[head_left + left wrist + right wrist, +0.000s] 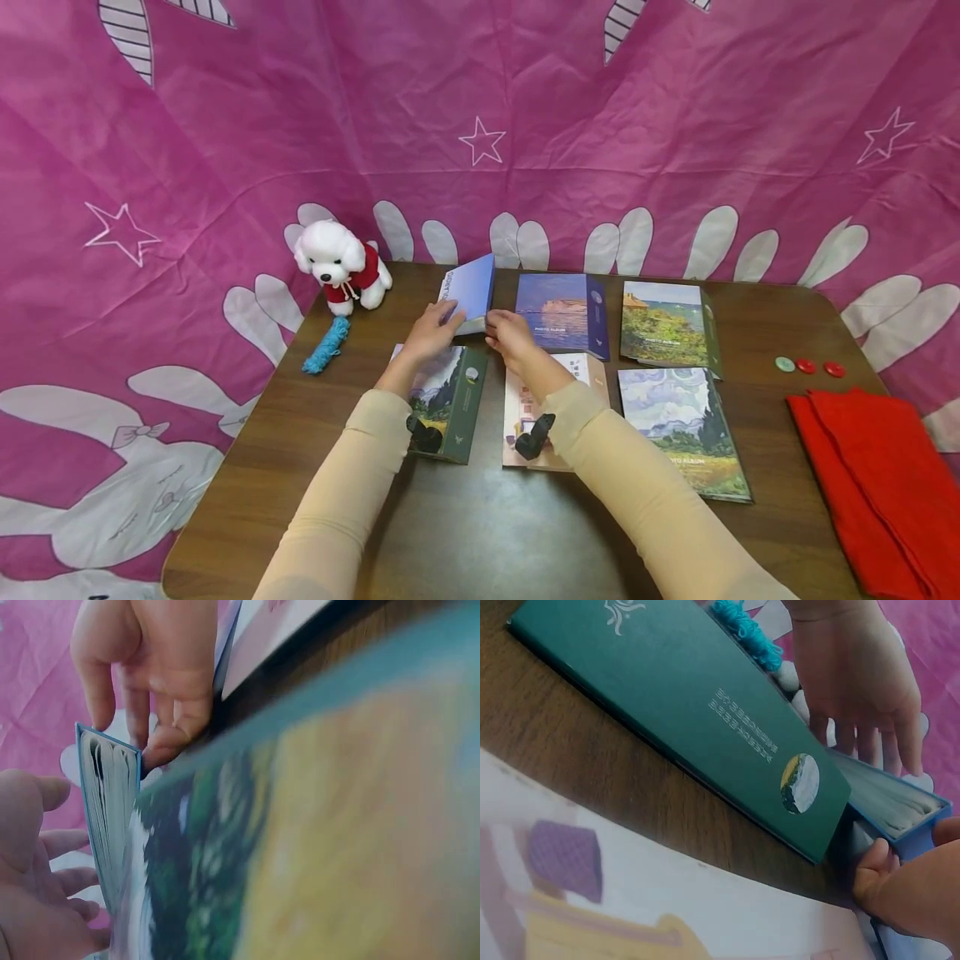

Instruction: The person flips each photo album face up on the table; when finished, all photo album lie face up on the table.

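Blue album [471, 292], one: toward the back of the bench [315, 500], tilted, its leaf edges turned toward the person; whether it touches the bench cannot be told. Left hand [435, 329], at its seven o'clock: fingers extended and spread along the cover, released rather than clenched. Right hand [512, 333], at its five o'clock: fingers and thumb grasping the near corner by the spine. Remaining items, by clock from the blue album: sea-cliff album [555, 308], just beside, three o'clock; garden album [663, 327], farther out, three o'clock; wheat-field album [678, 425], four o'clock; cream album [522, 400], five o'clock; green-spined album [463, 408], between six and seven; blue yarn [327, 345], between eight and nine; white toy dog [333, 254] in red jacket, nine o'clock. Well apart, between three and four: three buttons [806, 366], one pale green, two red; folded red cloth [885, 483]. Behind: pink curtain [555, 108], printed with stars.
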{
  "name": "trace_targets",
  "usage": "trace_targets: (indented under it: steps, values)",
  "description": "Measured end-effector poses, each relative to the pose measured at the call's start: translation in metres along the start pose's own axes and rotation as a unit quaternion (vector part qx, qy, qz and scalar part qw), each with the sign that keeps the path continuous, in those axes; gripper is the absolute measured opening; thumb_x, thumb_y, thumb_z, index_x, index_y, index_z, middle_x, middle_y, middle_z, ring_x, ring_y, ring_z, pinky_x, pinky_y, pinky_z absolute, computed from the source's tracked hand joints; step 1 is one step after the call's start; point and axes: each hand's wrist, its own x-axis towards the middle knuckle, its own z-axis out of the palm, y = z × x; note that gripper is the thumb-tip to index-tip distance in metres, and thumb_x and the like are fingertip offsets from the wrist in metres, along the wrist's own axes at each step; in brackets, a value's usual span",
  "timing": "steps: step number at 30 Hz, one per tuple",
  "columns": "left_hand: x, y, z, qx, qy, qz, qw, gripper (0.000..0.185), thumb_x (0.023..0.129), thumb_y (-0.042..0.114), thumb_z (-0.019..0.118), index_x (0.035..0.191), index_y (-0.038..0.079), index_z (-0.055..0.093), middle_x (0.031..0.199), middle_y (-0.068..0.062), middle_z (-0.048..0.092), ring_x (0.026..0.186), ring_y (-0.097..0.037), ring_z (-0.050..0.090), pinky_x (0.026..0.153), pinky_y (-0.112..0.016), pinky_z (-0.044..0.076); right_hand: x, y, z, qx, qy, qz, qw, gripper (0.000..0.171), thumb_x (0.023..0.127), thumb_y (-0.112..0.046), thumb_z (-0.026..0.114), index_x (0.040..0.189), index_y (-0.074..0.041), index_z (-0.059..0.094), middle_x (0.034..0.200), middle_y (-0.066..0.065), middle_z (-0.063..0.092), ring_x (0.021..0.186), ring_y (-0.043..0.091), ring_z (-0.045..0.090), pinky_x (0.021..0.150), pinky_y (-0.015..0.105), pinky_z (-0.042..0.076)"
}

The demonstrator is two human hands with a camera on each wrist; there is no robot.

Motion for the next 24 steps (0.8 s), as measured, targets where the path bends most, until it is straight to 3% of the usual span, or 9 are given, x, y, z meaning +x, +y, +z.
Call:
trace_targets:
  steps: [4,11,13,20,24]
  values:
    - [-0.001,0.005,0.005,-0.017,0.007,0.015,0.9997,0.06,0.106,0.043,0.047,0.154,0.008,0.042,0.163,-0.013,0.032,0.153,-0.032,0.021,0.123,-0.046,0.017,0.005,0.003,-0.006,0.021,-0.01,-0.029,0.999,0.028,0.105,-0.013,0.053,0.124,0.007,0.06,0.097,0.007,0.056,0.086,0.015,0.055,0.072,0.02,0.049]
    - [-0.004,0.01,0.012,-0.077,0.029,0.034,0.996,0.056,0.106,0.039,0.047,0.153,0.008,0.045,0.153,-0.017,0.048,0.141,-0.033,0.044,0.117,-0.045,0.034,-0.007,-0.013,-0.003,0.002,0.003,-0.034,0.999,0.035,0.105,-0.014,0.054,0.135,0.004,0.052,0.099,0.003,0.055,0.08,0.01,0.053,0.066,0.016,0.048]
    - [-0.005,0.012,0.013,-0.094,0.026,0.037,0.9945,0.057,0.106,0.042,0.047,0.153,0.01,0.045,0.152,-0.017,0.048,0.14,-0.033,0.044,0.116,-0.047,0.035,-0.01,-0.017,-0.005,-0.013,0.002,-0.043,0.999,0.036,0.105,-0.017,0.054,0.135,0.003,0.052,0.099,0.002,0.054,0.08,0.01,0.052,0.068,0.019,0.049]
    - [-0.006,0.014,0.013,-0.158,0.019,0.052,0.9858,0.06,0.107,0.048,0.042,0.153,0.01,0.045,0.153,-0.013,0.047,0.142,-0.031,0.042,0.117,-0.05,0.032,-0.021,-0.022,0.0,-0.077,0.027,-0.105,0.991,0.04,0.103,-0.022,0.058,0.134,0.003,0.053,0.111,0.011,0.058,0.09,0.016,0.054,0.096,0.043,0.05]
    - [-0.008,0.015,0.013,-0.185,0.015,0.067,0.9803,0.06,0.108,0.046,0.039,0.155,0.009,0.041,0.156,-0.013,0.044,0.144,-0.03,0.039,0.118,-0.05,0.031,-0.025,-0.023,0.004,-0.094,0.033,-0.125,0.987,0.039,0.101,-0.021,0.063,0.132,0.001,0.054,0.119,0.015,0.061,0.097,0.02,0.057,0.094,0.042,0.051]
